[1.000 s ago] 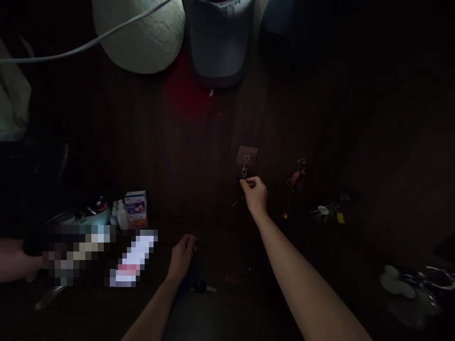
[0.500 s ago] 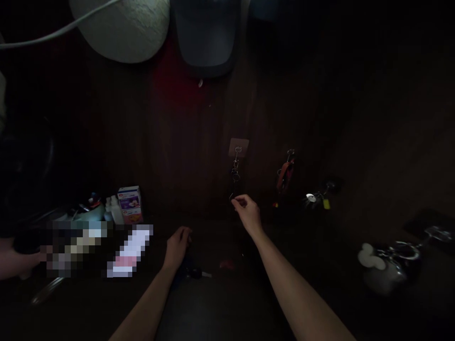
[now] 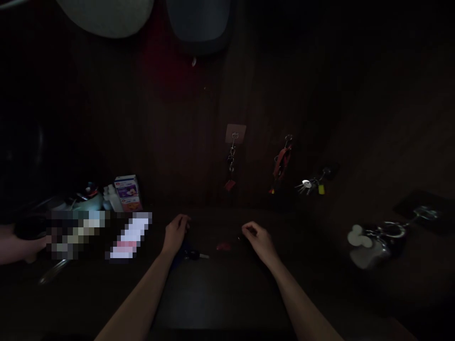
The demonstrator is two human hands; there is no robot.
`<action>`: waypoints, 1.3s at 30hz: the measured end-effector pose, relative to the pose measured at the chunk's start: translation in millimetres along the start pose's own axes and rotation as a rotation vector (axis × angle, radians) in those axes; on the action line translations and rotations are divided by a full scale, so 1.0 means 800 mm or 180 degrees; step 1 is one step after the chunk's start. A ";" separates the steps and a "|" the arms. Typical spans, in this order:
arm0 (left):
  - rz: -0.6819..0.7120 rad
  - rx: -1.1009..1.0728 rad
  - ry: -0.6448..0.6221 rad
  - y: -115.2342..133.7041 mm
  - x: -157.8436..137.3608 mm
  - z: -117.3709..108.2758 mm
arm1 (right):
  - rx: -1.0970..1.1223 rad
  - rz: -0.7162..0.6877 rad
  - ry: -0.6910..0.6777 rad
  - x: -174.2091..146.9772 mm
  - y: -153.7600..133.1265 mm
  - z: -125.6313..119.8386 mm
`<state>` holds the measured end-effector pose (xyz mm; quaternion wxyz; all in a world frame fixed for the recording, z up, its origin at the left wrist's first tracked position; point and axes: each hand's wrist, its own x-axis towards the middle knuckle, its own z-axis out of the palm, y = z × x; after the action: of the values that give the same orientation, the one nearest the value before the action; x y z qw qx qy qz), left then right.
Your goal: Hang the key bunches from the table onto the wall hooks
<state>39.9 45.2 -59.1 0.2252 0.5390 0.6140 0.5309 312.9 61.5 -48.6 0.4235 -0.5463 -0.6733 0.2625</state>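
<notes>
My left hand (image 3: 176, 234) rests on the dark tabletop, its fingers curled. Whatever they may hold is hidden. Beside its wrist lies a key with a black head (image 3: 195, 255), and something blue (image 3: 179, 255) shows partly under the wrist. My right hand (image 3: 260, 240) is just above or on the tabletop, thumb and fingers drawn together; I cannot make out anything in them. A small reddish object (image 3: 223, 246) lies between the hands. Above, a keychain (image 3: 231, 158) with a reddish tag (image 3: 230, 185) hangs from a wall hook (image 3: 235, 135), apart from both hands.
A red strap (image 3: 282, 161), a key bunch (image 3: 307, 185) and a larger key bundle (image 3: 377, 237) hang to the right. At left are a small carton (image 3: 128, 193), white bottles (image 3: 112, 198), a blurred-out phone-like shape (image 3: 131, 237) and another person's arm (image 3: 21, 244). Caps (image 3: 199, 23) hang above.
My right hand has come down from the hanging keychain to table level, and the keychain's reddish tag now shows. My left hand stays about where it was. The view has tilted slightly.
</notes>
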 end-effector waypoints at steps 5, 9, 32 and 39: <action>-0.0003 0.0018 -0.0028 0.003 -0.002 -0.001 | -0.0214 -0.0002 -0.0122 -0.015 0.008 -0.012; 0.0001 0.0036 -0.0040 0.005 -0.002 -0.002 | -0.0559 -0.0039 -0.0159 -0.021 0.006 -0.017; -0.0022 0.0003 -0.0122 0.003 -0.001 -0.003 | -0.0679 -0.0239 -0.0244 -0.024 0.007 0.005; -0.0018 -0.0042 -0.0125 -0.001 0.000 -0.001 | 0.1530 0.0583 -0.0065 -0.007 -0.024 0.010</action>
<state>39.2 45.2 -59.3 0.2423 0.5460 0.6075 0.5236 296.4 51.7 -38.8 0.5088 -0.4861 -0.5435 0.4577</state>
